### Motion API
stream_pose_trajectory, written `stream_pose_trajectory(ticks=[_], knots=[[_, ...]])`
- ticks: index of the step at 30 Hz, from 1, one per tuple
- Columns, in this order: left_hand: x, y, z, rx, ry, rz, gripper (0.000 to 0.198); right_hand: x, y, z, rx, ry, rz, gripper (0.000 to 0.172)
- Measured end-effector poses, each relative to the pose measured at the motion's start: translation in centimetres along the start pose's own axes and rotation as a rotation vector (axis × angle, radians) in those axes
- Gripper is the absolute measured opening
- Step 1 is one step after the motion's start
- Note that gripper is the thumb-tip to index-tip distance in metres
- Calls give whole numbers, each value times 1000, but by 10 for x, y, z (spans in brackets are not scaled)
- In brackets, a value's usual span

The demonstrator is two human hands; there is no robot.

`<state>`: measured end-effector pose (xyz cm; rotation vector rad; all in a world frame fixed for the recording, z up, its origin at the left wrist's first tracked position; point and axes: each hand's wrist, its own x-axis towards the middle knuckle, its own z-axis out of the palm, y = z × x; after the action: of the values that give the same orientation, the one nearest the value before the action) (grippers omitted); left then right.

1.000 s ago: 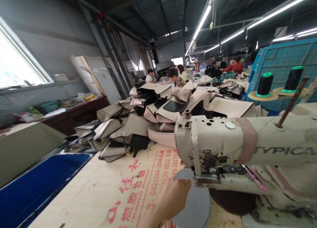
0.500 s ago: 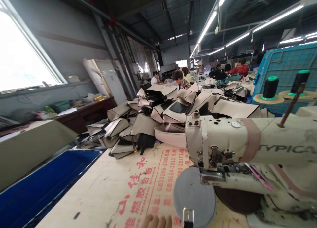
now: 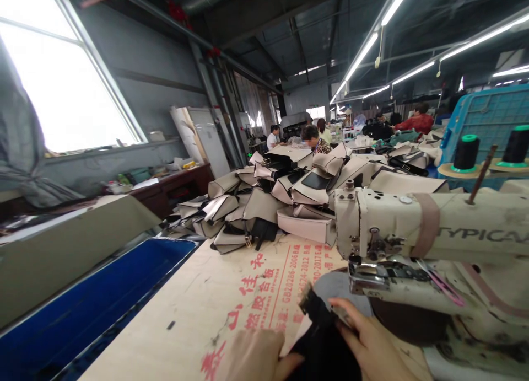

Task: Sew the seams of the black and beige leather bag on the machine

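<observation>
The right hand [image 3: 374, 345] clamps its grip on the floppy black leather-like piece [image 3: 318, 339], the left hand [image 3: 256, 356] beside it has an unreadable grip, and the cream sewing machine's metal foot [image 3: 366, 276] just ahead could catch straying fingertips.

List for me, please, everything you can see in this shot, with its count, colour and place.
sewing machine: one, cream, right side of the table
thread spools: two, black with green tops, behind the machine
bags: a large pile, beige and black, far end of the table
table: one, pale wood with red print, centre
bin: one, blue, left of the table
crate: one, blue, upper right
people: several, at the back of the hall
grey disc: one, grey, under the machine's head
black piece: one, black, between the hands
left hand: bottom centre, touching the black piece
right hand: bottom right, gripping the black piece
</observation>
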<state>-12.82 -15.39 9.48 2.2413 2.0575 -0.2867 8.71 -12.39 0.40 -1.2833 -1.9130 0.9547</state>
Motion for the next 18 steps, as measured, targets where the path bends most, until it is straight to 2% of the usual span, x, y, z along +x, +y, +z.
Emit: stream_pose_trajectory(ticks=[4, 7, 10, 11, 13, 15, 18], knots=[[22, 22, 4, 153, 208, 174, 23, 20, 33, 6, -120, -20, -48, 40], [33, 35, 9, 83, 244, 271, 25, 21, 46, 9, -181, -57, -100, 41], [41, 43, 18, 98, 260, 360, 28, 18, 42, 6, -302, -75, -79, 42], [44, 44, 21, 141, 249, 388, 29, 16, 38, 4, -386, -79, -34, 42], [47, 43, 25, 198, 156, 409, 39, 10, 31, 1, -564, -81, 78, 46], [48, 39, 25, 167, 28, 374, 49, 1, 27, -2, -683, -81, 160, 60], [47, 33, 19, 90, -67, 344, 44, -8, 31, -6, -730, -103, 191, 80]])
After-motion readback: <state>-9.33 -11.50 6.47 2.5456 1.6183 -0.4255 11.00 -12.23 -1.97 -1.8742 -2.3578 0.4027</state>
